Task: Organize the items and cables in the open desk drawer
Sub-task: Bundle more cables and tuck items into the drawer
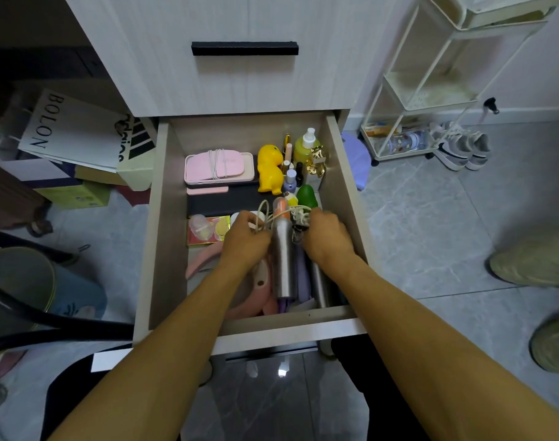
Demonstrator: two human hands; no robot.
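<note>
The open drawer [163, 218] holds many small items. My left hand [244, 238] pinches a loop of beige cable [265, 211] near the drawer's middle. My right hand [327, 235] grips the other end of that cable together with a dark tangled bundle [300, 218]. Between my hands lies a silver cylinder [283, 262]; a second silver cylinder [319, 284] lies under my right wrist. Further back sit a pink case wrapped in white cord [219, 165], a yellow duck toy [270, 168], a green object [307, 195] and several small bottles [307, 144].
A black flat case [224, 200] and a pink-yellow packet [208, 230] lie left in the drawer; pink curved pieces [202, 262] fill the near left. A white wire cart [424, 100] and shoes [462, 148] stand right. Boxes and a paper bag [65, 128] sit left.
</note>
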